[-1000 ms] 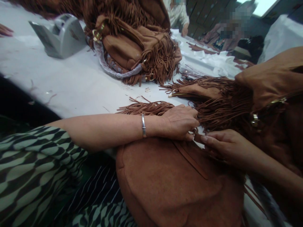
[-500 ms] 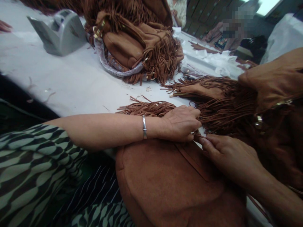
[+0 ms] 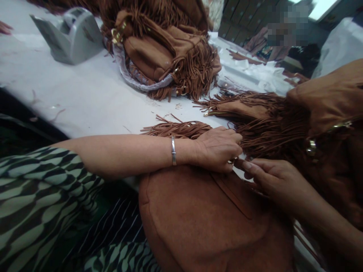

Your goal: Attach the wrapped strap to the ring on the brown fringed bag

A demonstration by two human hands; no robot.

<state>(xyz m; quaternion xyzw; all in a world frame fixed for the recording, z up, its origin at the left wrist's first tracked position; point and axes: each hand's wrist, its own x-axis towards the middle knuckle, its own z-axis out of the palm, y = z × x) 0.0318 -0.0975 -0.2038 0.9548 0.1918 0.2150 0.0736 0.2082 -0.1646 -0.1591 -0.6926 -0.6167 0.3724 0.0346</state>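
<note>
Here, a brown suede bag (image 3: 204, 223) is laid at the near edge of the white table (image 3: 85, 98), its fringe (image 3: 269, 132) spread beyond. The left hand (image 3: 217, 149) is curled, fingertips pinched on fringe strands; the right hand (image 3: 272, 181) meets it, fingers narrowly closed on the same strands.

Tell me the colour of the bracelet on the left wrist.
Silver bracelet, clearest in the head view.

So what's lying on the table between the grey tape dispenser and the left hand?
Head view: mostly bare white table with a few scraps between tape dispenser and left hand; a fringe bundle beside the wrist.
</note>
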